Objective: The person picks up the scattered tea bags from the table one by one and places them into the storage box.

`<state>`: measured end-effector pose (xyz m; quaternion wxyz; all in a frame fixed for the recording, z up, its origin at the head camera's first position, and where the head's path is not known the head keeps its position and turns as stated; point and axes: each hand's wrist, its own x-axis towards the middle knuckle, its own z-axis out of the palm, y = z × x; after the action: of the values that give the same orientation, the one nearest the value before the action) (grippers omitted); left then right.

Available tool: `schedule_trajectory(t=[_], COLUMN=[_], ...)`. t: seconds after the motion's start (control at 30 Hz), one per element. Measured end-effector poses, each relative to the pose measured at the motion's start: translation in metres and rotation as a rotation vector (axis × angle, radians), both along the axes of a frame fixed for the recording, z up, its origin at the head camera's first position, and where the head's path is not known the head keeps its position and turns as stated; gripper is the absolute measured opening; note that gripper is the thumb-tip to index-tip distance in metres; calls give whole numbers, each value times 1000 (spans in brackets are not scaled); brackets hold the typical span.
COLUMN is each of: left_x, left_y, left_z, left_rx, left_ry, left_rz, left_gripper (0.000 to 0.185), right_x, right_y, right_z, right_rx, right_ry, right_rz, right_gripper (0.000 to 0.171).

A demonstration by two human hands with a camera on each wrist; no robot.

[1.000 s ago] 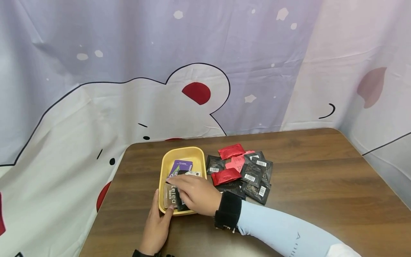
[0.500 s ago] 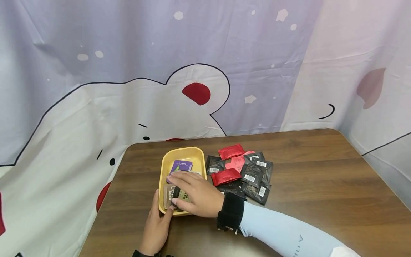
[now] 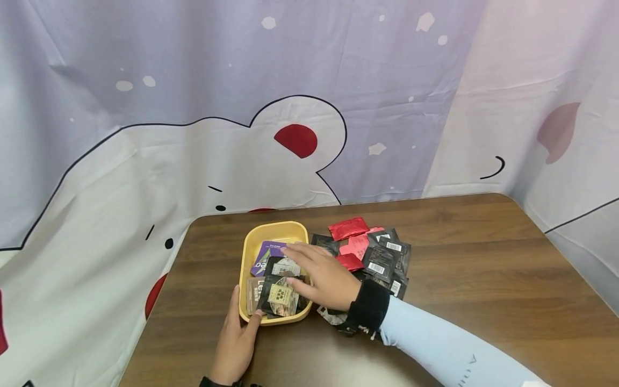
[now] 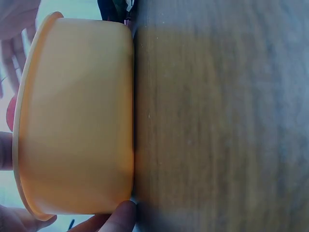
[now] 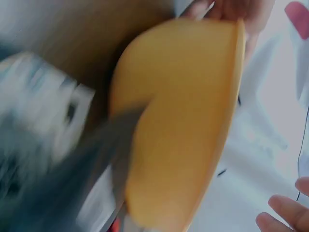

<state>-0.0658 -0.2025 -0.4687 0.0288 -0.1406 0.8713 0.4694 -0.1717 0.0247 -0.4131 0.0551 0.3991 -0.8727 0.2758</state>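
Note:
A yellow plastic bin [image 3: 250,244] stands on the table's left half. My left hand [image 3: 234,338] holds its near-left corner, thumb at the near rim and fingers along the left side. Inside lie a purple packet [image 3: 266,252], a brown packet [image 3: 252,293] and black sachets, the top sachet [image 3: 280,294] bearing a yellow label. My right hand [image 3: 329,277] is over the bin's right rim, fingers extended, nothing seen in its grasp. In the right wrist view its fingertips [image 5: 285,212] show apart from the bin. The hand partly hides the bin's contents.
Just right of the bin lies a loose heap of black sachets [image 3: 379,263] with barcode labels. Among them are red sachets [image 3: 348,228] and a pink one [image 3: 355,246]. The wooden table [image 3: 474,269] runs back to a printed curtain [image 3: 193,80].
My right hand has let go of a black sachet inside the bin and moved right, toward the heap. The top sachet's yellow label now shows. My left hand stays put.

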Motion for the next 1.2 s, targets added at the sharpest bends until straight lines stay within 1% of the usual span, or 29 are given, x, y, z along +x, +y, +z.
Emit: schedule_trajectory(t=[0.2, 0.33, 0.57, 0.73, 0.83, 0.93, 1.1, 1.2], left_x=[-1, 0, 0, 0, -1, -1, -1, -1], left_y=[-1, -1, -1, -1, -1, -2, -2, -1], left_z=[1, 1, 2, 2, 1, 1, 1, 1], left_rx=[13, 13, -7, -10, -12, -9, -6, -8], left_ry=[-23, -23, -39, -46, -51, -51, -46, -41], left_rz=[6, 5, 13, 14, 14, 14, 15, 16], left_gripper=[83, 83, 83, 83, 83, 83, 83, 83], right_x=[-15, -23, -35, -38, -38, -37, -38, -39], right_y=[26, 39, 54, 61, 63, 63, 64, 65], right_z=[-6, -15, -32, -40, -41, -40, -43, -47], right_rx=[65, 112, 258, 333, 354, 356, 356, 357], right_ry=[-74, -105, -111, -108, -119, -122, -107, -115], right_rz=[-76, -111, -124, -109, -99, -99, -97, -100], right_gripper=[60, 60, 63, 57, 53, 52, 53, 55])
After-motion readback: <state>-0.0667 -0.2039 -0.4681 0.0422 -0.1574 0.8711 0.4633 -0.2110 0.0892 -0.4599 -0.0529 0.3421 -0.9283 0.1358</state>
